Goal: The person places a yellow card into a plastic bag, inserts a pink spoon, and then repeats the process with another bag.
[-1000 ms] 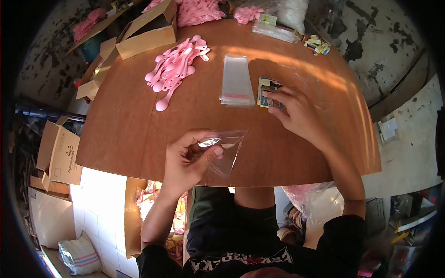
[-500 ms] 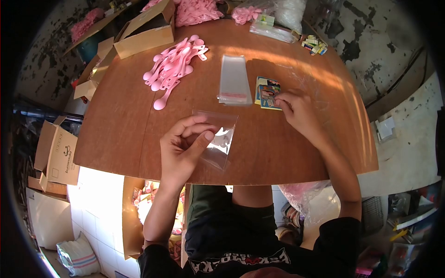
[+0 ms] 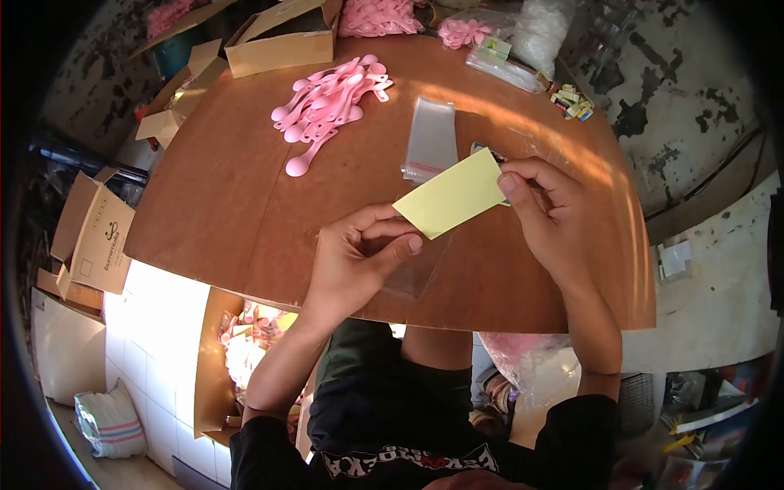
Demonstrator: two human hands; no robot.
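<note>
My right hand (image 3: 549,214) pinches a card by its right end, its plain yellow-green side (image 3: 452,196) facing up toward me. My left hand (image 3: 359,257) is closed on a clear plastic bag (image 3: 411,280), which hangs below the card and is partly hidden by it. The card's left end lies close to my left fingers; whether they touch cannot be made out. Behind the card lies a stack of clear plastic bags (image 3: 433,135). The printed cards (image 3: 480,149) on the table are mostly covered by the held card and my right hand.
A heap of pink plastic spoons (image 3: 331,102) lies on the brown table (image 3: 220,196). At the back stand an open cardboard box (image 3: 282,41) and a bag of pink pieces (image 3: 380,16). Small boxes (image 3: 572,102) lie at the back right. A carton of pink items (image 3: 212,359) is below.
My right hand has lifted a card from the small pile and brought it left to the bag. My left hand still holds the bag, slightly further right. The view has shifted a little.
</note>
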